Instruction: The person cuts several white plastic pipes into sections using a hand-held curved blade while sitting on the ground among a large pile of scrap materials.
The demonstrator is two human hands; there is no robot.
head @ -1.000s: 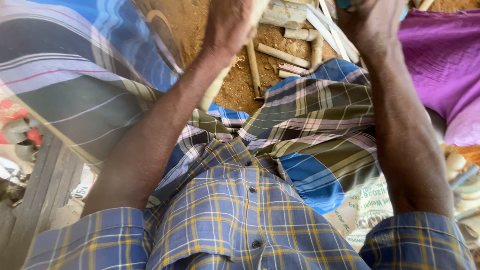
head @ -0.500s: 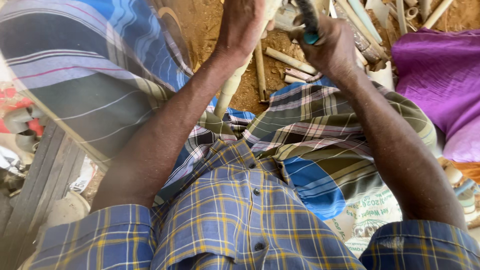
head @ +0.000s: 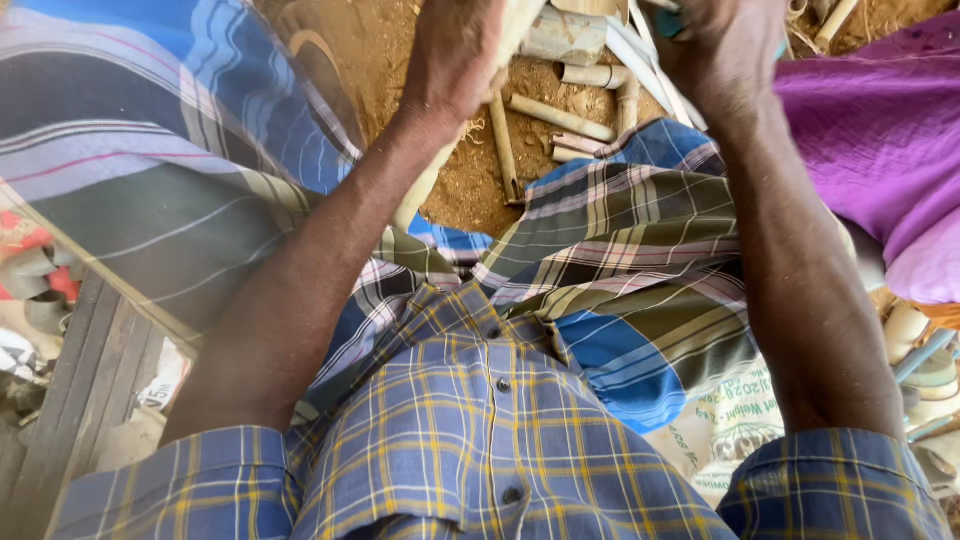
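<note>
Sandy ground (head: 400, 60) strewn with short pale pipe offcuts (head: 560, 118) lies beyond the person's plaid-wrapped knees. Both forearms reach straight ahead: the left hand (head: 455, 55) wraps its grip around a pale pipe (head: 425, 185) running down between the knees. The right hand (head: 725, 50) closes on a teal-handled tool (head: 670, 22), cut off at the top edge, just beside purple cloth (head: 880, 130).

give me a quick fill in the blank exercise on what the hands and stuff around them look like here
1. The left hand grips a pale ____ stick that runs down beside the wrist.
2. The ground under the cut stick pieces is sandy and ____ in colour.
3. The cloth beside the right hand is ____.
4. The shirt has a blue and yellow ____ pattern.

Missing words: wooden; brown; purple; checked
</note>
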